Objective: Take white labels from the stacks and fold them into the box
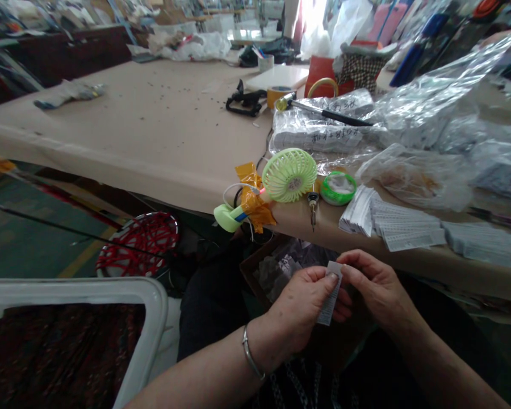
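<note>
Below the table edge, both my hands pinch one small white printed label [330,298]. My left hand [302,309], with a metal bangle at the wrist, grips the label's left side with thumb and fingers closed. My right hand [377,287] holds its upper right edge, fingers curled. Stacks of similar white labels [392,224] lie on the table just above my hands. A box with dark cloth [276,267] sits under my hands.
A green mini fan [288,174] is taped to the table edge, beside a soldering tool [312,209] and a green tape roll [339,188]. Plastic bags of labels [413,119] fill the right side. A white bin [145,295] with dark fabric stands at lower left.
</note>
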{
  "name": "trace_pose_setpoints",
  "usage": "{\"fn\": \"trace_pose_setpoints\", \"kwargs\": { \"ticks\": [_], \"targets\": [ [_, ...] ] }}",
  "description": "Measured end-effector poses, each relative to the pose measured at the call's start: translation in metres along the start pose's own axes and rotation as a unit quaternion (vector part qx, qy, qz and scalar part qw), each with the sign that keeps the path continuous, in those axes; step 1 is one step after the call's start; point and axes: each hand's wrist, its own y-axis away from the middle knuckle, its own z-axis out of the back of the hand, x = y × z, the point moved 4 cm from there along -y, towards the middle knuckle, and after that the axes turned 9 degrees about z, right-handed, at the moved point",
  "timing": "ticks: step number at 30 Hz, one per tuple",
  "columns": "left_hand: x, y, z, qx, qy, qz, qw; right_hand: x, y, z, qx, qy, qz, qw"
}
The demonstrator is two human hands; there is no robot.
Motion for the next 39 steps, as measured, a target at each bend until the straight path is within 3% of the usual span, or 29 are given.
{"fn": "trace_pose_setpoints", "kwargs": {
  "ticks": [5, 11, 16, 20, 28, 39],
  "targets": [
    [-0.002, 0.001, 0.004, -0.038, -0.022, -0.026, 0.999, -0.009, -0.006, -0.012, 0.006, -0.101, -0.086, 0.991],
    [-0.013, -0.002, 0.015, -0.082, -0.084, -0.106, 0.987, -0.001, -0.017, -0.021, -0.003, -0.126, -0.081, 0.989],
    [-0.038, 0.001, 0.03, -0.181, -0.24, -0.234, 0.925, 0.006, -0.036, -0.025, -0.028, -0.047, -0.012, 0.998],
    [-0.056, 0.005, 0.034, -0.246, -0.295, -0.292, 0.876, 0.014, -0.043, -0.029, -0.034, 0.0, 0.027, 0.999],
    [-0.066, 0.001, 0.031, -0.25, -0.337, -0.342, 0.841, 0.019, -0.047, -0.032, -0.046, 0.031, 0.068, 0.996],
    [-0.069, -0.004, 0.032, -0.25, -0.336, -0.358, 0.834, 0.018, -0.052, -0.032, -0.06, 0.073, 0.1, 0.99]
  ]
}}
